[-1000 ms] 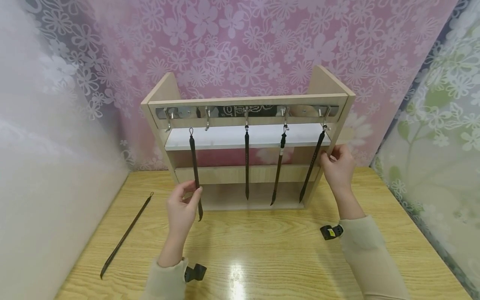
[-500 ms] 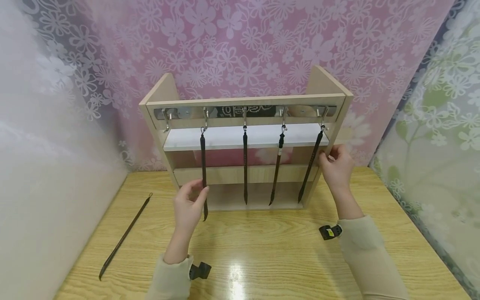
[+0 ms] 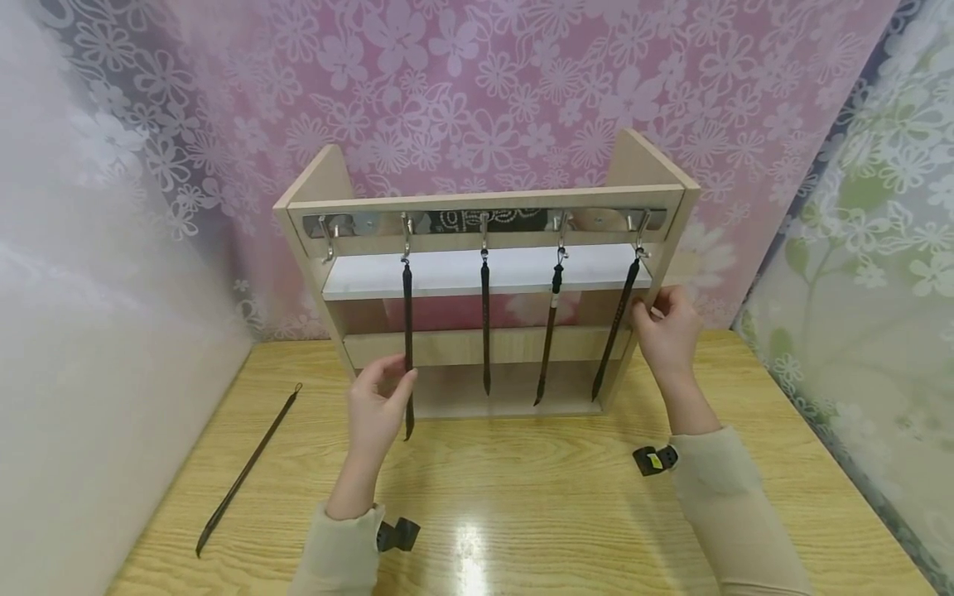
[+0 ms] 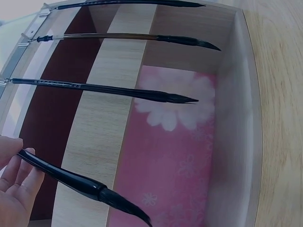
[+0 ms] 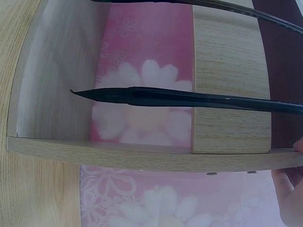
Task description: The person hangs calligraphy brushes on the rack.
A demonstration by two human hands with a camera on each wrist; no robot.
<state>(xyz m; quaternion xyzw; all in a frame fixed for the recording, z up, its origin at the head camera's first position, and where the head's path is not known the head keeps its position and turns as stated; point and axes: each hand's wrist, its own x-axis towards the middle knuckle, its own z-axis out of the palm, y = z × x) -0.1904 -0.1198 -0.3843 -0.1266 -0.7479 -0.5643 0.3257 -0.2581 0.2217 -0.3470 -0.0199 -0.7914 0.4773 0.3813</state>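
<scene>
My left hand (image 3: 378, 406) pinches the handle of a dark calligraphy brush (image 3: 407, 314) between thumb and fingers. Its top loop meets the second hook (image 3: 406, 236) from the left, and the bristle tip points down. In the left wrist view the same brush (image 4: 85, 184) slants away from the fingertips. My right hand (image 3: 669, 331) grips the right side panel of the wooden rack (image 3: 484, 201) between thumb and fingers. Three more brushes hang from hooks: one in the middle (image 3: 486, 331), one with a pale band (image 3: 549, 339), and one slanting at the right (image 3: 617, 331).
Another calligraphy brush (image 3: 249, 468) lies diagonally on the wood-grain table (image 3: 522, 497) at the left. The leftmost hook (image 3: 328, 240) bears nothing. Inside the rack runs a white shelf (image 3: 447, 273). A pink floral wall covering (image 3: 477, 99) stands behind, with pale walls on both sides.
My left hand has carried the brush rightward, from between the first two hooks to the second one, and its loop now meets that hook. The right hand stays on the rack's side.
</scene>
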